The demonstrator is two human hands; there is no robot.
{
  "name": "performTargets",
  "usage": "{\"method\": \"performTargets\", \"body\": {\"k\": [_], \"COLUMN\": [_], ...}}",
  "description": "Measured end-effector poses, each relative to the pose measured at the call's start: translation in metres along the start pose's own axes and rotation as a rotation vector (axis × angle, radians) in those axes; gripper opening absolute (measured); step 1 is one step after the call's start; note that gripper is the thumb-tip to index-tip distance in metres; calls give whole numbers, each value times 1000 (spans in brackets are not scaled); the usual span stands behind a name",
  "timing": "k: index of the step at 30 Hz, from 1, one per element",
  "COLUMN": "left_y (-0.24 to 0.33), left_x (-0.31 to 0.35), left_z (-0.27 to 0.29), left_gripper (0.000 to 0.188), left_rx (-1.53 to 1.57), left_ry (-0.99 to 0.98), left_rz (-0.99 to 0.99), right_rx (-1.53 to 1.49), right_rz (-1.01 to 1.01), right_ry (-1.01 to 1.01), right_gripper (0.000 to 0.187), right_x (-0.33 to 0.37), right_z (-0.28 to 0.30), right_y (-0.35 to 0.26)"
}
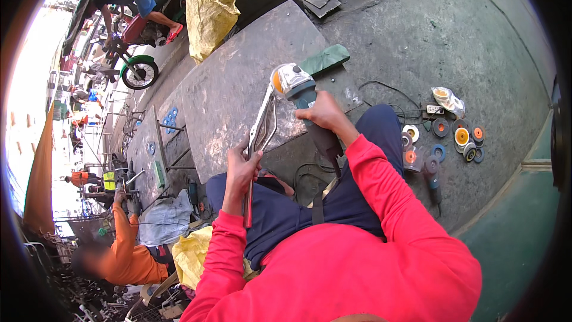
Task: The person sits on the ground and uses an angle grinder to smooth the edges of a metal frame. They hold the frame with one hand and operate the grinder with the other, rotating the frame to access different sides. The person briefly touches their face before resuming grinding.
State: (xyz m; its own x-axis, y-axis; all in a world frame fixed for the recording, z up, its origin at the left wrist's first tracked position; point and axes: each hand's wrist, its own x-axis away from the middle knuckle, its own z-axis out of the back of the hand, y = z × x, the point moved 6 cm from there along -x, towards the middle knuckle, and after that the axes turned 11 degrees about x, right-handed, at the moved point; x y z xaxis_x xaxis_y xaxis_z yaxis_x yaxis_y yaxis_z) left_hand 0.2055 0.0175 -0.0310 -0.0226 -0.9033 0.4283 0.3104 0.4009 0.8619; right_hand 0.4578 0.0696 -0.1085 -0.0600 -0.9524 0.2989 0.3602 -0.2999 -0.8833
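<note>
My right hand is wrapped around the dark teal body of an angle grinder. Its silver head carries an orange disc, which is at the upper end of a long metal piece and seems to touch it. My left hand grips that piece around its middle. The piece is narrow and shiny, with a second thin bar branching beside it and a red lower end; its exact kind I cannot make out. Both are over a scuffed grey metal-topped table, where a green block lies just beyond the grinder.
Several grinding discs, a power strip and a second grinder lie on the floor at right. Cables run there. A yellow sack stands beyond the table. To my left, a co-worker in orange sits at another table.
</note>
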Motion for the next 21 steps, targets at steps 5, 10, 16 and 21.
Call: {"method": "performTargets", "body": {"k": [5,10,16,21], "left_y": [3,-1,-6,-6], "left_x": [1,3,2,3], "left_z": [-4,-12,-9,-14], "left_gripper": [58,61,64,65], "left_rx": [-21,-67,-99,-119], "left_ry": [-22,3,18,21], "left_rz": [-1,-46,-34,-75], "right_rx": [-78,37,-20,17], "right_rz": [70,62,36,98], "right_ry": [-8,-8,-14,46], "right_gripper": [46,54,59,53], "right_x": [5,4,12,6], "right_z": [2,8,13,12], "right_y": [-6,-14,-12,-14]}}
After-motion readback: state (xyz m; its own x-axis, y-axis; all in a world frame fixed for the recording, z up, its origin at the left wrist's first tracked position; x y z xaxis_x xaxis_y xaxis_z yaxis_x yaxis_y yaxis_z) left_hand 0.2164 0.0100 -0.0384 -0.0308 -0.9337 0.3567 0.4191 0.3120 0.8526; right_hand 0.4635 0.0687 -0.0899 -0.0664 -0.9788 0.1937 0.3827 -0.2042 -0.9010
